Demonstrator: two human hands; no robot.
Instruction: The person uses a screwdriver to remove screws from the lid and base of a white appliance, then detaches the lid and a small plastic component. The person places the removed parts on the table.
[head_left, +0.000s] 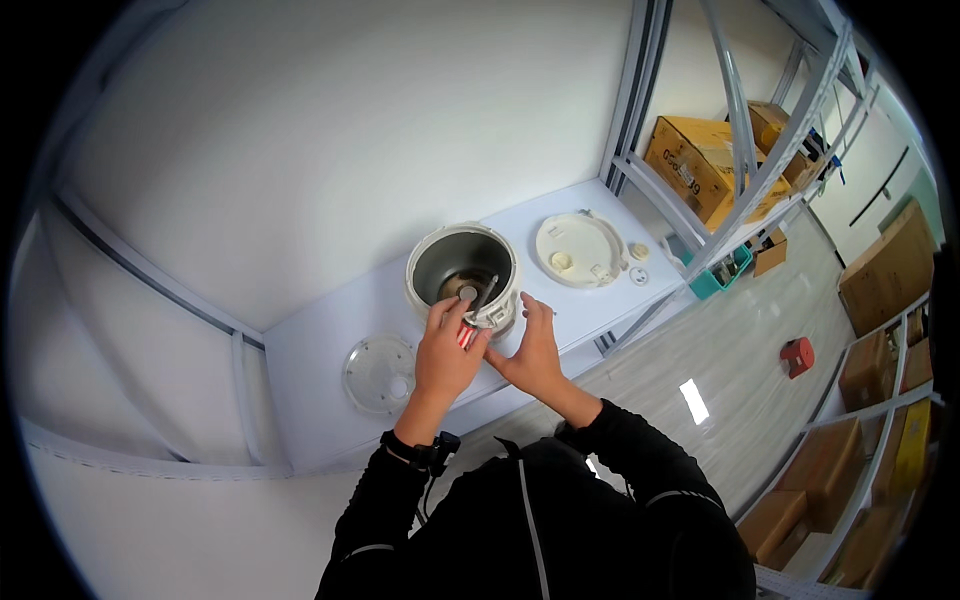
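A lidless rice cooker body [412, 275] with a white rim and a dark grey inside stands on the white table. A small round grey piece [467, 293] and a slim grey bar [488, 290] show in its opening. My left hand [447, 355] is at the front rim, its bent fingers gripping the edge. Just under those fingers is a red-and-white striped patch [466, 335]. Close by on the right, my right hand [532, 355] reaches along the cooker's front side, thumb and fingers spread apart. Exactly where its fingertips touch is hard to see.
A clear round cover [378, 372] lies left on the white table [320, 330]. To the right are a white round lid [580, 245] and small round parts [640, 262]. Metal shelf posts, cardboard boxes [710, 165], a teal basket [720, 275] and a red stool [797, 357] are farther right.
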